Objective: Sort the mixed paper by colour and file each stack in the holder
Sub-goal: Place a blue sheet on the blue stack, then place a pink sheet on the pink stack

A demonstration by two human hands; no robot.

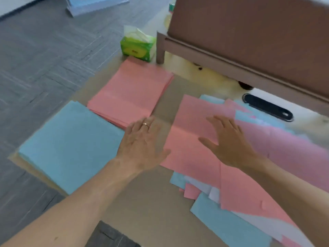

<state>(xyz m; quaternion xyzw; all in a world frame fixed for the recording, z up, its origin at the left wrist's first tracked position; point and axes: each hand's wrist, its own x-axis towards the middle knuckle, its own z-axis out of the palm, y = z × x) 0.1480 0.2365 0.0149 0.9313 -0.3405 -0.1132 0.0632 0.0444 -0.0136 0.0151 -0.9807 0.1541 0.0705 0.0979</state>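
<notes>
Two bare forearms reach in from the lower edge of the head view, over a brown cardboard [151,207] sheet spread on grey carpet [44,59]. On that cardboard the left hand [142,139], a ring [145,125] on one finger, lies palm down with its fingers straight and spread, gripping nothing. It sits over the bare strip between the sorted paper and the unsorted heap, with its thumb at the near edge of a creased pink sheet [192,139]. Whether its fingertips touch the paper ahead of them cannot be told.

To its right, the right hand [229,141] rests flat on that same pink sheet, fingers loose and fanned and nothing grasped. The sheet tops the mixed pile [249,225], a loose sprawl of pink, blue and pale sheets that runs to the right edge of the view.

On the left of the cardboard lies the blue stack [67,145], squared up. Just beyond it is the pink stack [131,93], its near corner meeting the blue one's far edge.

Farther back, a green tissue pack [137,45] stands beside the leg of a brown sofa [249,41]. A black oval object [268,107] lies on the pale floor in front of the sofa, just past the mixed pile. It is too blurred to identify.
</notes>
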